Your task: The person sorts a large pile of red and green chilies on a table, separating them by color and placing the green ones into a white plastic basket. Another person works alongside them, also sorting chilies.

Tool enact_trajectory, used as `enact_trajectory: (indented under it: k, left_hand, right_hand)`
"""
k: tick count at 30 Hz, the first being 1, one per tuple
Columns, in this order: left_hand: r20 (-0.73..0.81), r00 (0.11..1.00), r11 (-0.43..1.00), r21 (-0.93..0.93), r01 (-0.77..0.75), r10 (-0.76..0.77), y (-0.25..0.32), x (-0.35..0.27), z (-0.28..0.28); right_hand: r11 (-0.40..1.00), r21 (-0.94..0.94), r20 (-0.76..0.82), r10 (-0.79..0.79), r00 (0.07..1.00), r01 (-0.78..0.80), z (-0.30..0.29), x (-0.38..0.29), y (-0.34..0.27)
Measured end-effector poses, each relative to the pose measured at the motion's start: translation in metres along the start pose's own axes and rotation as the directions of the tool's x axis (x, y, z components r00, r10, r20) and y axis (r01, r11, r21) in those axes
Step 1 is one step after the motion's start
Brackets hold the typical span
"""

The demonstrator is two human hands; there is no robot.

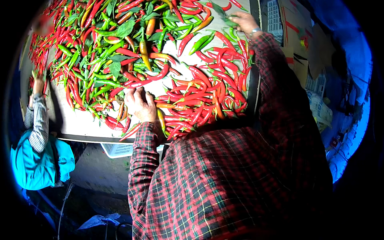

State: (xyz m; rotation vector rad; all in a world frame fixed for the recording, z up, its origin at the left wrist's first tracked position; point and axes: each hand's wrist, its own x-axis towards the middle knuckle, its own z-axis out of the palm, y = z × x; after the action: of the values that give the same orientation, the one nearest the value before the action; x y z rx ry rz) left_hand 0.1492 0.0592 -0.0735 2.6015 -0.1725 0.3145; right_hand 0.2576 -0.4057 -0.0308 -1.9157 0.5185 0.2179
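Observation:
My right hand [245, 22] is at the far right edge of the table, its fingertips pinching a dark green chili leaf [221, 13]. My left hand [140, 105] rests low over the tabletop, fingers bent and slightly parted. Just past its fingertips lies a long red chili pepper [148, 80]; what sits under the fingers is hidden. Between my hands and my body spreads a pile of mostly red chili peppers [192, 105]. Beyond my left hand is a larger mixed heap of red, green and orange peppers with leaves [115, 69]. Two green chilies [201, 44] lie between the groups.
At the left, another person [42, 159] in turquoise reaches into the red peppers [39, 54]. A white plastic crate [117, 150] is under the table's front edge [99, 138]. Cardboard boxes [297, 27] and a crate [274, 21] stand to the right.

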Motion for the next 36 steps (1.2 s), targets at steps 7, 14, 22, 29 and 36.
enact_trajectory:
  k: [7,14,22,29,36]
  left_hand:
    - [0.005,0.999,0.999,0.008,-0.032,0.032,-0.004,-0.003,0.002]
    - [0.02,0.999,0.999,-0.007,-0.032,0.032,-0.003,-0.004,0.004]
    - [0.039,0.999,1.0,-0.009,-0.015,0.015,-0.006,-0.005,0.004]
    - [-0.009,1.0,1.0,-0.003,-0.022,0.022,-0.001,-0.001,0.001]
    - [-0.016,1.0,1.0,0.015,-0.005,0.006,0.001,-0.001,-0.002]
  right_hand:
    - [0.969,0.237,-0.14,-0.041,0.989,0.074,-0.085,-0.103,-0.017]
    - [0.517,-0.855,-0.21,-0.401,0.891,0.031,-0.145,-0.153,0.028]
    - [0.453,-0.799,0.159,-0.477,0.865,0.396,0.016,-0.078,0.007]
    - [0.28,-0.894,0.277,-0.272,0.922,0.351,0.031,-0.056,0.009]
    - [0.906,-0.4,-0.126,-0.201,0.972,0.135,0.012,-0.001,0.003]
